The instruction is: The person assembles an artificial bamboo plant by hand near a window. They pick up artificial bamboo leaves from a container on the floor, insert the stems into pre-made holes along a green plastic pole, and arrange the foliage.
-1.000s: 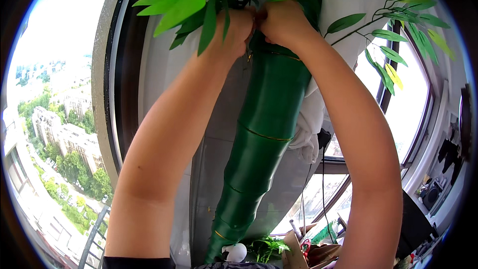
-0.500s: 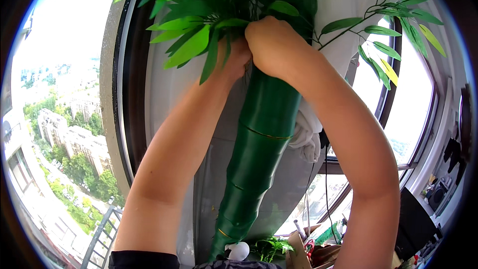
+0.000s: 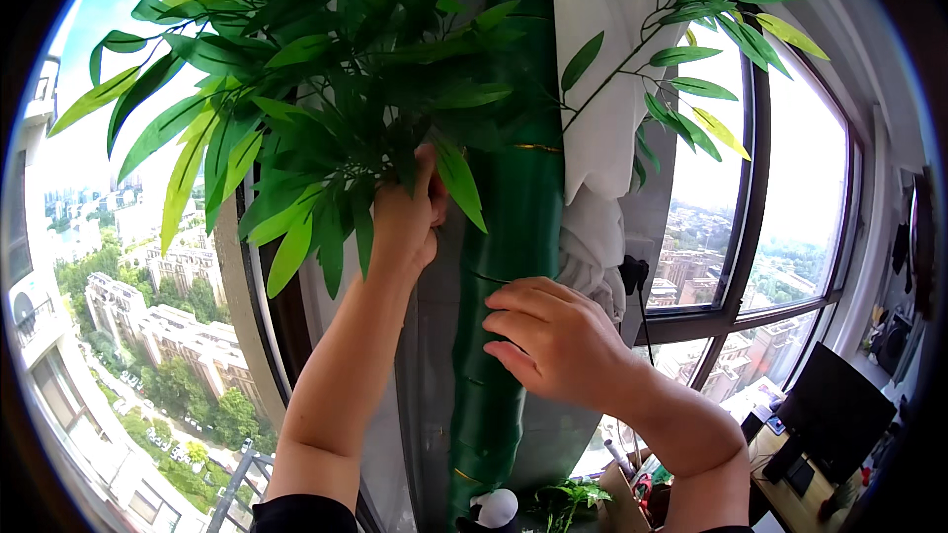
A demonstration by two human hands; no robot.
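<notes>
A tall, dark green artificial bamboo trunk [image 3: 513, 222] with ringed joints rises through the middle of the view. To its left spreads a thick bunch of artificial bamboo leaves [image 3: 395, 59], dark green with some paler blades. My left hand [image 3: 407, 217] is closed around the lower end of this bunch; the leaves partly hide the fingers. In front of the trunk is my right hand [image 3: 553, 341], empty, with fingers curved and apart. Whether its fingertips touch the trunk I cannot tell. A thin leafy sprig [image 3: 681, 59] sticks out on the trunk's right.
White curtain cloth [image 3: 597, 138] hangs behind the trunk, bunched lower down. Windows [image 3: 696, 227] stand on both sides. A black plug with a cord [image 3: 634, 274] is at the right. Below are a white round object [image 3: 496, 508], small green foliage [image 3: 571, 495] and a black monitor [image 3: 834, 413].
My two hands were together high at the trunk. The right has let go and come down to the right; the left has moved lower and left of the trunk with the leaf bunch.
</notes>
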